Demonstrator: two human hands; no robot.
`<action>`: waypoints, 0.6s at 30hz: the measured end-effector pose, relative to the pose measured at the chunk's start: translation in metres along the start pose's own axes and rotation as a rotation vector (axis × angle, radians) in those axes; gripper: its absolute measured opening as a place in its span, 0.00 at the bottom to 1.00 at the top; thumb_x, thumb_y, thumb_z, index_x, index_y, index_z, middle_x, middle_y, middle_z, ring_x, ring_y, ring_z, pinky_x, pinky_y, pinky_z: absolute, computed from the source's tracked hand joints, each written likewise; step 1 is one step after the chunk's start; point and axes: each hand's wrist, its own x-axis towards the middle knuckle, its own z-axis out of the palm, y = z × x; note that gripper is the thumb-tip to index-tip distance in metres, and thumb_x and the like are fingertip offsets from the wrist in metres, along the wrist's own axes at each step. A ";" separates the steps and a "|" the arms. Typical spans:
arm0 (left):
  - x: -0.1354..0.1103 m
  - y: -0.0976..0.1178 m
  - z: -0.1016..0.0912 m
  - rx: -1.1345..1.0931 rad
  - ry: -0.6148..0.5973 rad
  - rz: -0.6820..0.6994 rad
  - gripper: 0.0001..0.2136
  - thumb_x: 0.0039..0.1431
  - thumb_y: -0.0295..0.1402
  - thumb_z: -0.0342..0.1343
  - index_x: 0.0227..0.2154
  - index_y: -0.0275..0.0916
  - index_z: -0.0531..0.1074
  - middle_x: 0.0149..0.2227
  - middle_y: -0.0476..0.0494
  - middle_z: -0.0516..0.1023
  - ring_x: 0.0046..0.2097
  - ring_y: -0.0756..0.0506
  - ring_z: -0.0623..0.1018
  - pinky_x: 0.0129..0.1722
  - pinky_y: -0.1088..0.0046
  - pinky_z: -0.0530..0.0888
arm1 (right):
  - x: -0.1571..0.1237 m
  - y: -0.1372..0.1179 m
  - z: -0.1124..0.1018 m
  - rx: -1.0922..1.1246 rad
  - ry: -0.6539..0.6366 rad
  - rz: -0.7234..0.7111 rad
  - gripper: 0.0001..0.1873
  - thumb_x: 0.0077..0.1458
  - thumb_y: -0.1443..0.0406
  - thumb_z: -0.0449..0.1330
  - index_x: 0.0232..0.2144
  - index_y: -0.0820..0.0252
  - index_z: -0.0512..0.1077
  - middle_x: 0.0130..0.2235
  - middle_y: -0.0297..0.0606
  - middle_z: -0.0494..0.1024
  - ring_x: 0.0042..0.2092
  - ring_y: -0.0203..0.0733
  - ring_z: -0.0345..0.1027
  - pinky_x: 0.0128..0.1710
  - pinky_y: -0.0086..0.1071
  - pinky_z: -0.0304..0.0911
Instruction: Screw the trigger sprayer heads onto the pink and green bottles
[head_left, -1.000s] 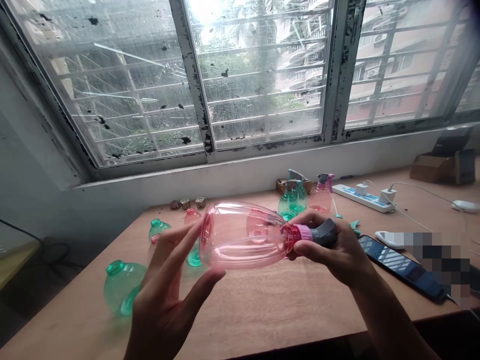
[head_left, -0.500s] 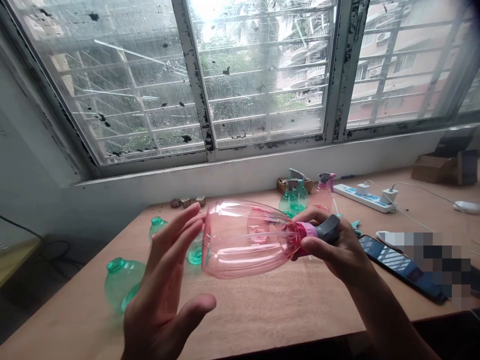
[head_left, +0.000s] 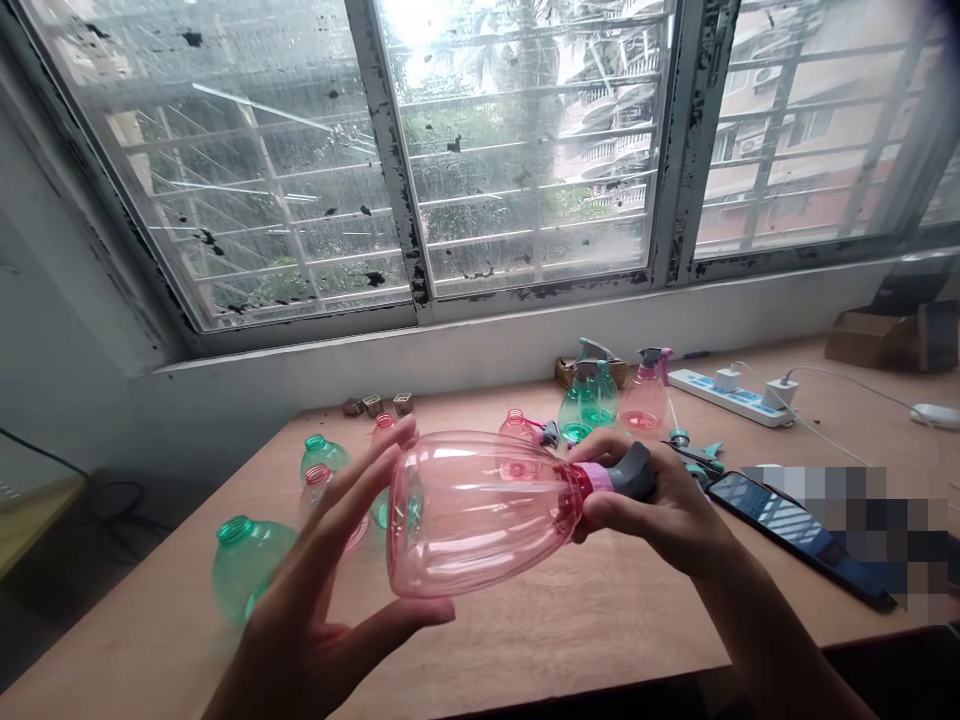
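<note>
A clear pink spray bottle (head_left: 480, 520) lies sideways in the air over the desk, its base to the left. My right hand (head_left: 652, 510) is closed round its neck, by the pink collar (head_left: 596, 478) and grey spray head (head_left: 634, 470). At the base end, my left hand (head_left: 337, 560) cups the bottle, thumb along the underside and fingertips at the upper edge. Behind the left hand stand a green bottle (head_left: 247, 565) without a head, another green one (head_left: 321, 452) and a pink one (head_left: 316, 480), partly hidden.
Green spray bottles (head_left: 576, 410) and a pink spray bottle (head_left: 643, 400) with heads stand at the back. Loose green spray heads (head_left: 697, 458) lie to the right, near a phone (head_left: 802, 540). A power strip (head_left: 727, 395) with cables sits behind. Small blocks (head_left: 373, 404) are by the wall.
The spray bottle has moved down and slightly left, its base end dipping lower. My left hand has come in from standing apart to bring thumb and fingers against the base.
</note>
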 end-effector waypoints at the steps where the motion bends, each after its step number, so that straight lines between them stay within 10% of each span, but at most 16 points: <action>1: -0.001 0.001 0.000 0.006 0.005 0.037 0.39 0.59 0.33 0.68 0.70 0.51 0.57 0.73 0.42 0.58 0.72 0.31 0.60 0.70 0.48 0.61 | 0.001 0.001 0.001 0.092 -0.030 0.047 0.10 0.56 0.62 0.73 0.38 0.58 0.78 0.30 0.35 0.85 0.31 0.40 0.81 0.31 0.30 0.78; 5: -0.007 0.003 -0.001 0.024 -0.032 0.084 0.40 0.64 0.24 0.62 0.72 0.54 0.50 0.75 0.46 0.51 0.73 0.32 0.56 0.71 0.45 0.58 | -0.001 0.003 0.004 0.155 -0.050 0.040 0.11 0.57 0.60 0.72 0.40 0.56 0.78 0.30 0.34 0.85 0.31 0.39 0.81 0.32 0.30 0.78; 10: -0.003 0.002 0.000 -0.058 -0.058 -0.082 0.48 0.57 0.57 0.61 0.74 0.51 0.44 0.75 0.41 0.50 0.73 0.26 0.53 0.70 0.39 0.55 | -0.006 0.002 0.007 -0.338 0.113 -0.238 0.15 0.53 0.60 0.75 0.42 0.53 0.79 0.33 0.32 0.82 0.31 0.38 0.74 0.29 0.27 0.68; 18: 0.000 -0.009 0.000 -0.121 -0.091 -0.219 0.33 0.63 0.60 0.51 0.67 0.52 0.64 0.66 0.41 0.70 0.63 0.25 0.73 0.61 0.44 0.73 | -0.007 0.001 0.007 -0.510 0.060 -0.410 0.24 0.48 0.63 0.78 0.47 0.49 0.77 0.39 0.28 0.83 0.34 0.36 0.75 0.35 0.24 0.68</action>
